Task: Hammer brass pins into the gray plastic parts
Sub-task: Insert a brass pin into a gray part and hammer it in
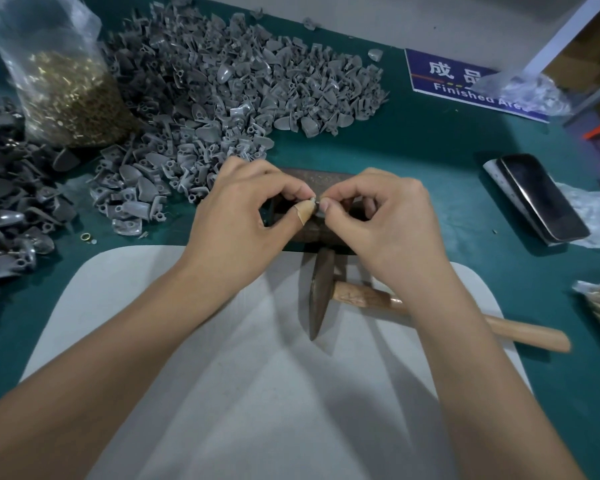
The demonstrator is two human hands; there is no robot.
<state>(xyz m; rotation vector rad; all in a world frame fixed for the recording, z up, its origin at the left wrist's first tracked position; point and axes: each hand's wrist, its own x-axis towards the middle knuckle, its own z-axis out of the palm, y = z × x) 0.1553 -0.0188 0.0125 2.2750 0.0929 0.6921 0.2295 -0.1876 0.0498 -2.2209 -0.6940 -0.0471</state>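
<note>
2 hands pinch 1 small gray part over a metal block.

At far left lies 1 heap of darker gray plastic parts (7, 209); beside it stands 1 clear plastic bag of brass pins (66, 95), glittering and fine. Behind the hands spreads 1 larger pile of light gray parts (229, 88), curved shells with small loops. The left hand (236, 216), 1 tan bandage on its thumb, and the right hand (385, 220) meet fingertip to fingertip, both pinching the gray part (316, 205) above the dark worn metal block (312, 233). 1 hammer (361, 297) with a wooden handle rests on the white mat (153, 289). Farther right lie 1 glossy black phone (544, 197) and 1 blue sign (454, 81).
</note>
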